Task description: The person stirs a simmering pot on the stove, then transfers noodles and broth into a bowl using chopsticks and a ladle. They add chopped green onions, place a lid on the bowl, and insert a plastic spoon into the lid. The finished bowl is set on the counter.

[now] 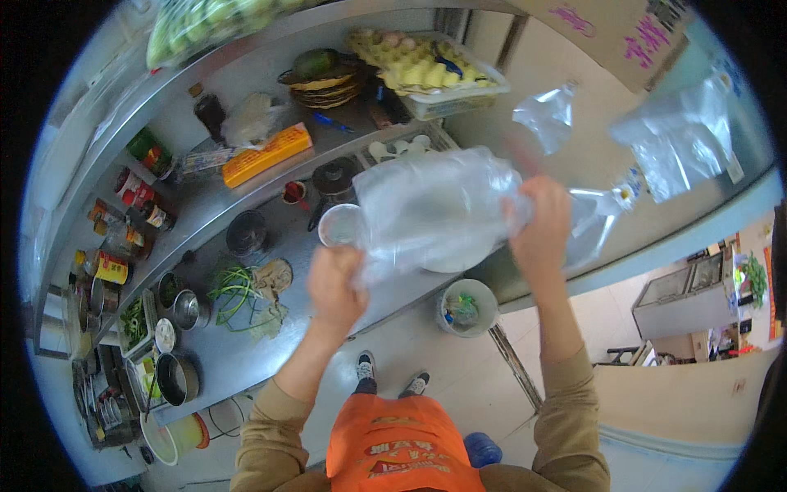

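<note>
A clear plastic bag (430, 194) is stretched out between my two hands in front of me, slightly blurred. My left hand (335, 284) grips its lower left corner, with the fingers closed in a fist. At the other end, my right hand (544, 224) holds the bag's gathered edge. Behind the bag, the rim of a pale round vessel (458, 263) shows at the counter's edge; most of it is hidden. A white-rimmed round container (339, 224) stands just beyond my left hand, partly covered by the bag.
Spring onions (237, 295) and a crumpled cloth-like item (273, 277) lie on the steel counter (295, 335). Several metal pots (177, 378) stand farther left. Other plastic bags (676, 135) hang at the right. A waste bin (468, 307) is on the floor. Bottles and an egg tray (424, 61) occupy the shelf.
</note>
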Demonstrator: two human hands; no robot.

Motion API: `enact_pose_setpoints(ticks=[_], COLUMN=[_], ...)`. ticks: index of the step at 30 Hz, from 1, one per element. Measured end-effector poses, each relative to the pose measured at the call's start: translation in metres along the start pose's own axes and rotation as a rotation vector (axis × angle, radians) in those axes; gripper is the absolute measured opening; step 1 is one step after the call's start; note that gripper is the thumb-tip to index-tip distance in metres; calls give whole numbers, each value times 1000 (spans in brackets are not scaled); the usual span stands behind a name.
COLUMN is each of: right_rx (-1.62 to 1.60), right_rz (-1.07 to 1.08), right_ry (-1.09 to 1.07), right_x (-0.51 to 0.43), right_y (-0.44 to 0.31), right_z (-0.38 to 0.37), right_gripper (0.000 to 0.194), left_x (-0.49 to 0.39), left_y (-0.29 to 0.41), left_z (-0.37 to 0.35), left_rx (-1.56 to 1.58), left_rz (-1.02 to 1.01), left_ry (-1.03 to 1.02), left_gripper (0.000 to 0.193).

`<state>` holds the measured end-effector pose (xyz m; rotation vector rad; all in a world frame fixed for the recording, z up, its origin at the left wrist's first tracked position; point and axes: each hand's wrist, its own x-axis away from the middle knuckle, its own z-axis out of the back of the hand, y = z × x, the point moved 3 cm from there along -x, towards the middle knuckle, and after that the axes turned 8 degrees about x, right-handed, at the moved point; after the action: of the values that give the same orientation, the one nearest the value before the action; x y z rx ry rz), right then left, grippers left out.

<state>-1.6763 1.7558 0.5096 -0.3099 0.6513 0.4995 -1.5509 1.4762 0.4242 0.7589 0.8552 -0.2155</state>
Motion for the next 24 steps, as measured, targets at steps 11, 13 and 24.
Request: enact_pose_setpoints(ticks=[11,13,24], right_rx=[-639,-709,-270], right_rz=[-267,-286,-411], right_ry=[-808,-895,-1180], right_x=[154,150,105], right_y=[-104,-122,-42], right_z=[-227,-251,-309], right_gripper=[41,45,62], left_x=[97,92,243], left_y=[-107,-88,-235], left_z=[88,71,-79], left_rx=[-286,-462,-458], left_rz=[696,280,359], left_ry=[-602,-417,-1420], left_gripper=[26,28,101])
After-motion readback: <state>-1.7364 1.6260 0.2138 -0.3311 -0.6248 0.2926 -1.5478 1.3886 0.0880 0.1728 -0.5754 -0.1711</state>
